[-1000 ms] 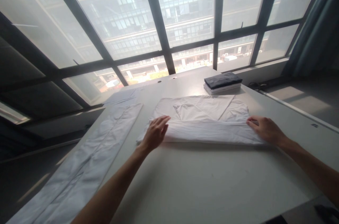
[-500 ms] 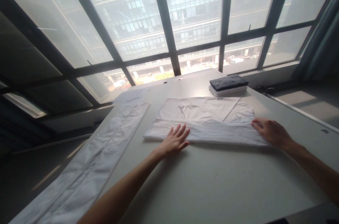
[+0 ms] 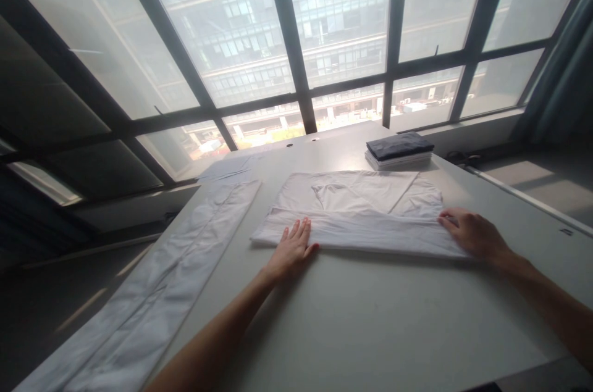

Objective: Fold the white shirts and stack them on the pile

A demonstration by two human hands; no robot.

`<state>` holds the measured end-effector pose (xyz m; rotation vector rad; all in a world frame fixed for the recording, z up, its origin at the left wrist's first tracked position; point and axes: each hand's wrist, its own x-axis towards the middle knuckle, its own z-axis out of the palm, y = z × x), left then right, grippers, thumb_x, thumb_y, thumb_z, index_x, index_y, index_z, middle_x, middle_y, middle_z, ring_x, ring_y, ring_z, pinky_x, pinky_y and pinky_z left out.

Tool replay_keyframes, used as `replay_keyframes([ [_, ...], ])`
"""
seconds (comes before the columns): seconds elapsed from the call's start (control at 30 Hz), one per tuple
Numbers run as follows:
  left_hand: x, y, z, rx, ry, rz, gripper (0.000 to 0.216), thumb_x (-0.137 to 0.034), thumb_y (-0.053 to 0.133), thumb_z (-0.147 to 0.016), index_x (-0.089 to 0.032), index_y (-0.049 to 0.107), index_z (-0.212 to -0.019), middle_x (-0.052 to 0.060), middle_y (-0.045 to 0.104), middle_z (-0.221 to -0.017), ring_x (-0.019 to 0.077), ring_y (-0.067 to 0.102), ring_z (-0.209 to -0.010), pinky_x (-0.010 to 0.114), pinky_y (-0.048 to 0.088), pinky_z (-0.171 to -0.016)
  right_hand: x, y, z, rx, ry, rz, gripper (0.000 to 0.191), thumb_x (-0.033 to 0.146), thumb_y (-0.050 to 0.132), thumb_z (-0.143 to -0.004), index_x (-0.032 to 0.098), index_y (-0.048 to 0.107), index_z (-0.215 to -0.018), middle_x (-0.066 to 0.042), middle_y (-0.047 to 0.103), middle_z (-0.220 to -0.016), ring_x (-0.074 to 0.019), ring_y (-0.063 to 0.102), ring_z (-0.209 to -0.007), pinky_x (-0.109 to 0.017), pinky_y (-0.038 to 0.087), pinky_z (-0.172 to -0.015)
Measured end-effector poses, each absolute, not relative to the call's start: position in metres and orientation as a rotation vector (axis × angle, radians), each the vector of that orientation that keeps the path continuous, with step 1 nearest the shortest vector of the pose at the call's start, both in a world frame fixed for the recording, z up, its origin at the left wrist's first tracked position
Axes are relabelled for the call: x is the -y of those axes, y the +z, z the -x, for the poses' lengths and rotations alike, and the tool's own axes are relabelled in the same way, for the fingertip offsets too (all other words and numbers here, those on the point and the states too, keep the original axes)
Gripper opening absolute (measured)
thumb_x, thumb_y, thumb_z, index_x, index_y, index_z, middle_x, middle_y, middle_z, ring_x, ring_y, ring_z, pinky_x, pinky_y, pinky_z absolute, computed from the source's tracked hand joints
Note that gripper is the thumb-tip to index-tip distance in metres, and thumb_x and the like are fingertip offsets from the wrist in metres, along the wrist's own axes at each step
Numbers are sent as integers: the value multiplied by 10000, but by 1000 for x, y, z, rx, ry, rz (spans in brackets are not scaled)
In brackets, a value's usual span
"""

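Cloth (image 3: 365,234), white, folded, on white table (image 3: 370,312); right end partly hidden by right hand (image 3: 479,234), curled, whether gripping cannot tell. Left hand (image 3: 291,253) spread flat on near fold. Long cloth (image 3: 171,271) cut off below. Stack (image 3: 399,146), lower layers indistinct. Window (image 3: 343,15) beyond, curtain (image 3: 551,95) at right.

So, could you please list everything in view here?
Smooth flat table: one, white, centre.
Partly folded cloth garment: one, white, on the table.
Long wrinkled fabric piece: at least one, white, table's left side.
Folded fabric layers: count unclear, white, table's far right.
Rectangular folded cloth: one, dark grey, atop those layers.
Paned window: one, dark frame, beyond.
Windowed building: one, pale, outside.
Draped curtain: one, blue-grey, right edge.
Floor: one, grey, both sides.
Left hand: one, bare, spread on the garment's left front.
Right hand: one, bare, fingers curled at its right end.
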<state>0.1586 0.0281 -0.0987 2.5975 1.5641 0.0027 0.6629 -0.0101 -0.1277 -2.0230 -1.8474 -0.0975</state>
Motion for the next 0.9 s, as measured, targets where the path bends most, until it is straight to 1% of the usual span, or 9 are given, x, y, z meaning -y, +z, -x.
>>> replay_keyframes([
  [0.2,-23,-97,-168,-1693,-61,-2521,850,-650,153,-1061,-51,170,-1663,203,100,-1719,338,74,-1605,569,136,-1274,8,-135,-672,1732,-141,2137,493,617,536,-948,200,736,-1116,-176,768,-983,-360,717,-846,-416,499,-677],
  [0.27,-23,-98,-169,-1712,-59,-2510,849,-647,172,-1061,-44,182,-1659,214,103,-1717,341,75,-1604,568,141,-1274,8,-132,-672,1703,-196,2140,541,623,499,-966,161,725,-1135,-198,752,-1012,-366,704,-889,-433,514,-720],
  [0.37,-23,-97,-173,-1770,3,-2521,844,-640,183,-1064,-34,213,-1651,238,166,-1703,360,123,-1597,589,172,-1263,13,-118,-655,1657,-390,2046,541,532,383,-1030,120,706,-1165,-226,713,-1114,-378,663,-1022,-485,519,-859],
  [0.43,-22,-95,-178,-1739,99,-2597,807,-625,178,-1071,-77,212,-1662,212,190,-1706,358,142,-1596,597,185,-1260,19,-106,-627,1660,-438,1910,520,472,341,-1050,122,695,-1200,-223,692,-1180,-374,631,-1112,-507,498,-956],
  [0.53,-20,-93,-186,-1502,168,-2758,686,-609,193,-1082,-261,234,-1672,83,167,-1734,335,104,-1606,610,165,-1263,26,-94,-563,1868,-282,1656,524,440,323,-1068,116,664,-1298,-218,646,-1336,-341,564,-1287,-478,451,-1094],
  [0.63,-19,-95,-189,-1372,79,-2790,620,-636,254,-1071,-393,290,-1640,4,175,-1733,362,86,-1603,654,156,-1249,24,-95,-503,2170,-82,1540,596,499,345,-1072,160,502,-1537,-173,422,-1631,-332,366,-1509,-518,322,-1218],
  [0.67,-19,-96,-188,-1367,53,-2786,618,-644,274,-1066,-406,293,-1635,-2,180,-1731,371,89,-1601,657,160,-1246,22,-98,-490,2251,-15,1541,624,513,355,-1071,178,433,-1591,-155,341,-1681,-334,292,-1553,-546,268,-1242],
  [0.77,-19,-98,-186,-1373,37,-2778,620,-651,294,-1061,-420,273,-1636,-7,162,-1733,373,89,-1600,647,177,-1245,15,-105,-474,2430,173,1592,688,572,363,-1065,177,369,-1629,-154,232,-1713,-329,176,-1597,-594,157,-1266],
  [0.9,-16,-99,-183,-1405,11,-2744,661,-673,288,-1052,-390,248,-1648,13,137,-1734,384,78,-1600,650,179,-1239,14,-112,-497,2485,214,1585,726,629,296,-1063,190,354,-1637,-134,166,-1723,-296,140,-1605,-564,125,-1281],
])
